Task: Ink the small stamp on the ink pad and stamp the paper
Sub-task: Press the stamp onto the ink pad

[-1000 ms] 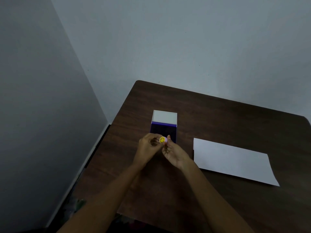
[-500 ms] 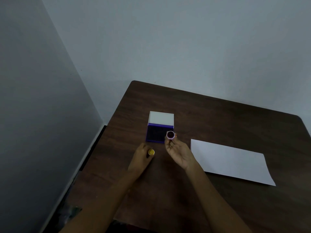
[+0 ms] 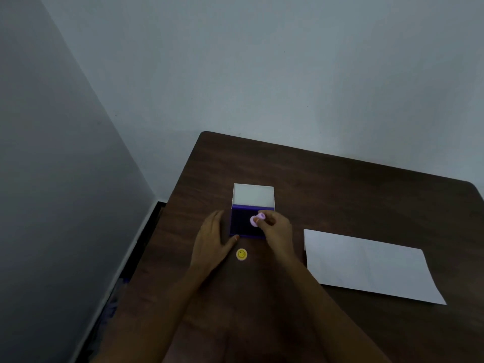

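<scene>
The open ink pad lies on the dark wooden table, its purple pad facing up and its white lid folded back behind it. My right hand pinches the small pink stamp and holds it down over the pad; whether it touches the ink I cannot tell. My left hand lies flat against the pad's left edge, fingers spread, thumb at the pad's near corner. The stamp's yellow smiley cap sits on the table just in front of the pad. The white paper lies to the right.
The table stands in a corner, with grey walls to the left and behind. Its left edge runs close to the left wall, with a dark gap down to the floor.
My left hand put the yellow cap down on the table and moved up to the ink pad's left side. My right hand turned the stamp face down and brought it over the pad.
</scene>
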`<state>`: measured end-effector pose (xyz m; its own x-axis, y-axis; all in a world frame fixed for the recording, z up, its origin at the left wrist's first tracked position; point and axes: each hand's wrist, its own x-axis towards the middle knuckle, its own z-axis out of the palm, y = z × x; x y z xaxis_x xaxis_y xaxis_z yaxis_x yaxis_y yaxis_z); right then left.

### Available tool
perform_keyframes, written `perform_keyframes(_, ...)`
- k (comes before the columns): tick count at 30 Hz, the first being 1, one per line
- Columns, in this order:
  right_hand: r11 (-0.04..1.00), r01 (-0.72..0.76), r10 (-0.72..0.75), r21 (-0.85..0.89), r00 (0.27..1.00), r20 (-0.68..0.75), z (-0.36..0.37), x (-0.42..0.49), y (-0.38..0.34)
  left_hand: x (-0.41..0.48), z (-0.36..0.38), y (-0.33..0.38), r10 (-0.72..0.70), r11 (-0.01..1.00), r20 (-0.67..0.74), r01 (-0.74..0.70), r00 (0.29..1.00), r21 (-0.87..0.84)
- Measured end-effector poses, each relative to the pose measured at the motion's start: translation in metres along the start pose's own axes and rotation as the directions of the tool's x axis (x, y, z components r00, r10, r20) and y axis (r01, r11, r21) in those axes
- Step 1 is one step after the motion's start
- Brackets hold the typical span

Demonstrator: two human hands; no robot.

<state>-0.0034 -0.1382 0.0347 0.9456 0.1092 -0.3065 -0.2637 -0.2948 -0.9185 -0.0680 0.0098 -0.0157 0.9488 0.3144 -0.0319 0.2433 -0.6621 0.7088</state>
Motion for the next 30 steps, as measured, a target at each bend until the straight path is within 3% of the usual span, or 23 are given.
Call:
perform_keyframes(4,0.947,0.180,-0.178,-0.268,0.984,0.029,0.025,0.015,-0.005,0.018,0.004,-0.010,0.152,0.974,0.113,-0.168,0.982,0.152)
perform_keyframes(9,0.835,0.363,-0.375,-0.413,0.925,0.053,0.028,0.018,-0.008,0.020,0.006,-0.002,0.284,0.910,0.134,-0.311,0.949,0.274)
perform_keyframes(11,0.834,0.320,-0.322,-0.449,0.944,0.074,0.048,0.031,0.008,0.028,0.011,-0.024,0.229,0.916,0.195,-0.279,0.954,0.288)
perform_keyframes(22,0.801,0.361,-0.382,-0.477,0.922,0.057,0.044,0.025,0.008,0.026,0.012,-0.018,0.279,0.882,0.160,-0.319,0.947,0.347)
perform_keyframes(30,0.842,0.286,-0.288,-0.458,0.955,0.067,0.042,0.026,0.001,0.026,0.012,-0.017,0.253,0.891,0.173,-0.299,0.952,0.342)
